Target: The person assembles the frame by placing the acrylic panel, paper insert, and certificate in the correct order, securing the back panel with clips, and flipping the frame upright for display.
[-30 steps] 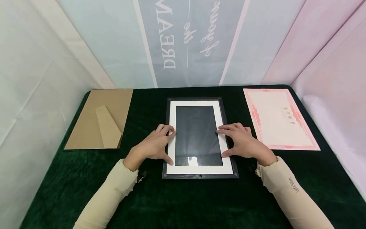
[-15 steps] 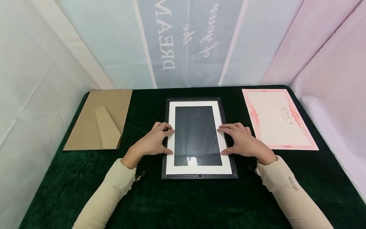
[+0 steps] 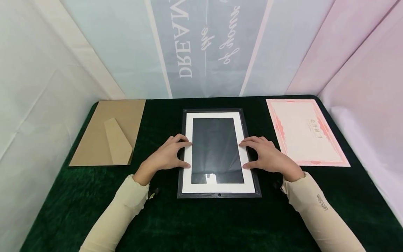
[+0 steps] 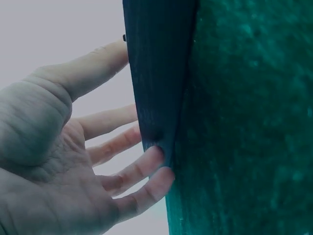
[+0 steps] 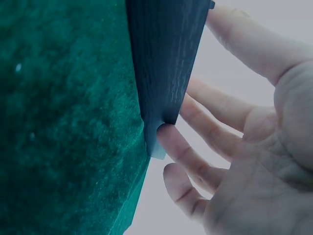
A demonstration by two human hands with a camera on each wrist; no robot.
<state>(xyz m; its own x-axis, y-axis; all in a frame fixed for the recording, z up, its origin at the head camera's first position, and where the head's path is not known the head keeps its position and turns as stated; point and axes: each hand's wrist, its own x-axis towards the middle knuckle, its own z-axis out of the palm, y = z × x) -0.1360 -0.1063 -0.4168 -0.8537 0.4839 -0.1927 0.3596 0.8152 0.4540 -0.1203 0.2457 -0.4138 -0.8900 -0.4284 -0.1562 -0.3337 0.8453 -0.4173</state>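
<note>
Left hand (image 3: 165, 154) and right hand (image 3: 267, 156), thumbs spread wide from fingers, touch opposite sides of the rectangular, dark grained frame (image 3: 204, 195) near the middle of the plush green surface's far edge.

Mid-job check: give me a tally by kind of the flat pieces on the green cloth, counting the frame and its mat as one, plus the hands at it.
Black frame with white mat: 1
Brown board with stand flap: 1
Pink-bordered sheet: 1
Hands: 2, left hand and right hand
Total: 5
</note>
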